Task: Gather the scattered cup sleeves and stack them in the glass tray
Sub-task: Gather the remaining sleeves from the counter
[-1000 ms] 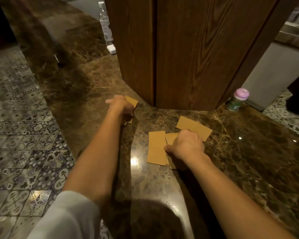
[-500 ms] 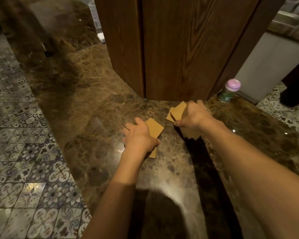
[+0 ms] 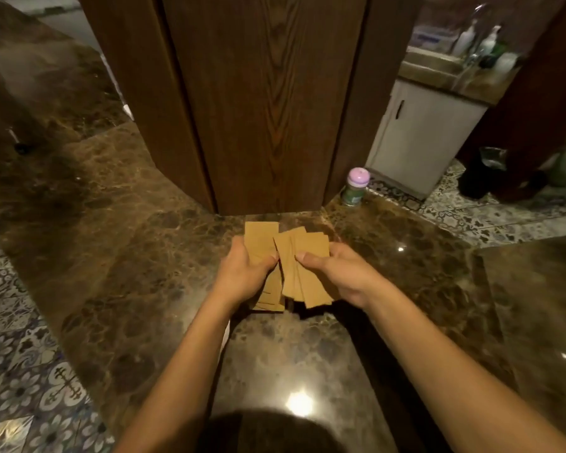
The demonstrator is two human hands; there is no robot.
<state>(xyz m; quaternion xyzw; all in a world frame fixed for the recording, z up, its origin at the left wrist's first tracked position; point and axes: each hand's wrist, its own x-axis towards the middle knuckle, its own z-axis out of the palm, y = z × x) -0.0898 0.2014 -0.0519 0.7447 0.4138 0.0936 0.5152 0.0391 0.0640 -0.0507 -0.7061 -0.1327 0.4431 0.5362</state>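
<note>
Both my hands hold flat brown cardboard cup sleeves above the dark marble counter (image 3: 144, 256). My left hand (image 3: 242, 276) grips one bundle of sleeves (image 3: 262, 235), thumb on top. My right hand (image 3: 337, 273) grips a second, fanned bundle of sleeves (image 3: 304, 273), thumb pressed on its face. The two bundles touch side by side in the middle. No glass tray is in view.
A tall dark wooden cabinet (image 3: 258, 93) stands on the counter just behind the sleeves. A small green jar with a pink lid (image 3: 356, 188) sits to its right. Patterned floor tiles lie left and right; a white cupboard (image 3: 422, 142) stands beyond.
My hands have lifted the sleeves off the counter and drawn together at the centre. No loose sleeves are left lying on the marble in view.
</note>
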